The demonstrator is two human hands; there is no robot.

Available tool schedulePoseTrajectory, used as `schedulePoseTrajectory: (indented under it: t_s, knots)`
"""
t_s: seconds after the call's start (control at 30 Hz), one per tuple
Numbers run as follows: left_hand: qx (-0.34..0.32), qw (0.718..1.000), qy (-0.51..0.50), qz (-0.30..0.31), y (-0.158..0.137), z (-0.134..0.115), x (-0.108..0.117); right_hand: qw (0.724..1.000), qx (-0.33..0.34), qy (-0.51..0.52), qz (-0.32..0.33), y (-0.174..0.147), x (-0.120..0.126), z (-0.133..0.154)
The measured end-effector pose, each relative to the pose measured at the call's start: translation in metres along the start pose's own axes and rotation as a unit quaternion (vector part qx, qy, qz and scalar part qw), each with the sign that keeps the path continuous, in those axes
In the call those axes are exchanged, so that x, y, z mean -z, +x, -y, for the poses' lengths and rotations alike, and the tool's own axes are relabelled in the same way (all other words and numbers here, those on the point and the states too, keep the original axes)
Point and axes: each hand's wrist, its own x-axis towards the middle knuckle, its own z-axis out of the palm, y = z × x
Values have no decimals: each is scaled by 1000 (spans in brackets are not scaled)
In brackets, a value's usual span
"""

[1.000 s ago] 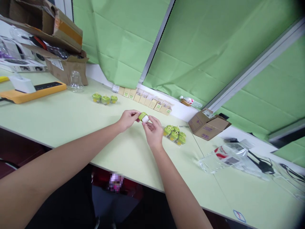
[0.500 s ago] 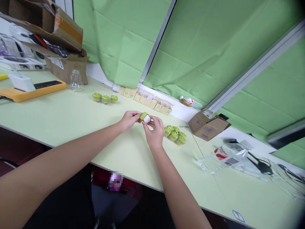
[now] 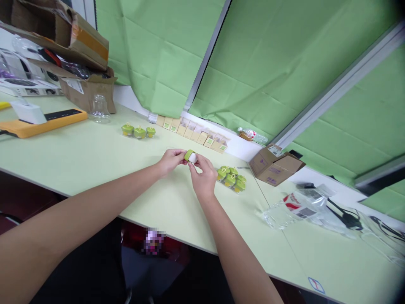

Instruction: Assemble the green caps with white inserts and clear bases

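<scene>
A small green-and-white piece [image 3: 190,156] was held between the two hands just above the worktop [image 3: 95,156]. The left hand [image 3: 171,161] was closed on its green end, the right hand [image 3: 202,174] pinched on its white end, fingertips nearly touching. A cluster of similar green pieces [image 3: 231,177] lay just beside the right hand.

Small part [image 3: 190,156] between left hand [image 3: 171,160] and right hand [image 3: 202,177], cluster of parts [image 3: 231,177] right, small boxes [image 3: 193,132] behind.
</scene>
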Motion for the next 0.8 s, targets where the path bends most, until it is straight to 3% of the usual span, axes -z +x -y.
schedulePoseTrajectory:
  t_s: [0.2,0.33,0.5,0.63,0.8]
  knots:
    - [6,1000,-24,-5,0,-1,-1,1000,-22,20,-7,-1,-3,-2]
    - [10,999,-31,-14,3,-1,0,991,-85,96,-24,2,-4,-1]
    - [44,997,-48,29,4,-1,4,944,-217,247,24,9,-2,-7]
    - [100,989,-86,68,1,-6,7,902,-257,336,87,11,4,-7]
    - [135,980,-107,99,-2,-13,8,879,-290,363,110,13,9,-2]
